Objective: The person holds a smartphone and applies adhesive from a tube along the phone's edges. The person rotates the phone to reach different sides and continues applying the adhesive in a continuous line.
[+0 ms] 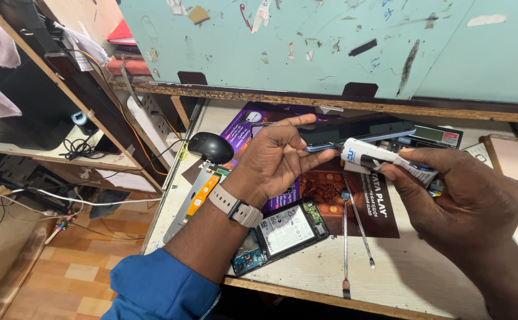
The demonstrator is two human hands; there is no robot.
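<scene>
Two hands busy: left hand (276,155) gripping phone screen (356,130) edge-up; right hand (466,195) squeezing glue tube (383,160), nozzle at rim. Gluing underway; next, steady bead along edge.

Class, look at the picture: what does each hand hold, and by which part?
The left hand pinches the dark phone panel by its near end. The right hand grips the white glue tube around its body.

Left hand (276,155) raised, fingers pinching; right hand (466,195) curled in a grip
</scene>
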